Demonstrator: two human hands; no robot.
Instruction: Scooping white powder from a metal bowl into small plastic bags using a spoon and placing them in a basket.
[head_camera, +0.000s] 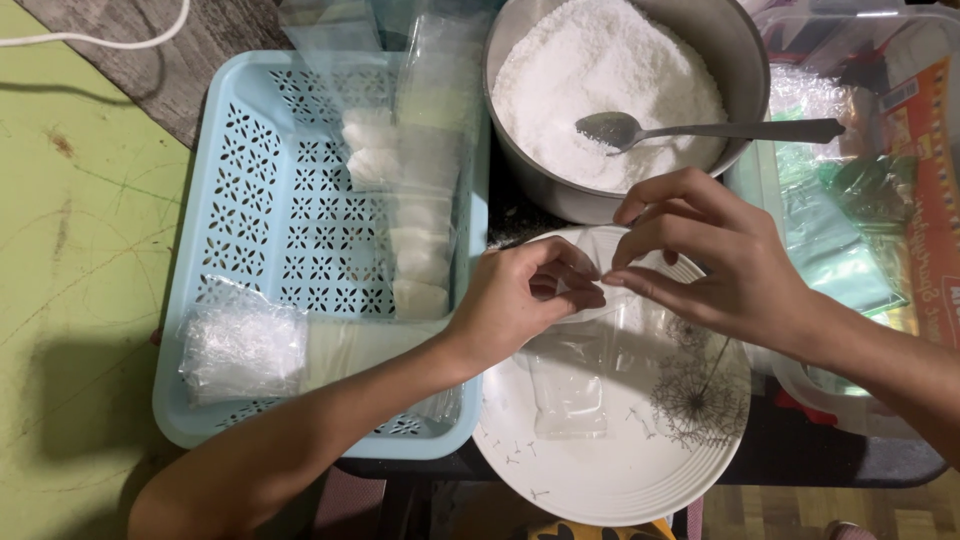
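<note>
Plastic bag (590, 285), small and clear, sits pinched between both hands above the far rim of a white plate (610, 470) printed with a grey dandelion. The left hand (520, 300) curls narrowly, thumb and fingertips closed on the bag's left edge. The right hand (715, 255) grips the opposite edge between thumb and forefinger, its other fingers arched loosely. Another flat clear bag (570, 395) lies on the plate below them. Far of the hands stands a metal bowl (740, 60) full of white grains, with a spoon (700, 130) resting in it. To the left, a light blue basket (270, 200) holds filled little packets (405, 215) in a row and a bundle of clear bags (243, 350). Everything rests on a dark desk (800, 450); green floor (80, 250) shows at left.
</note>
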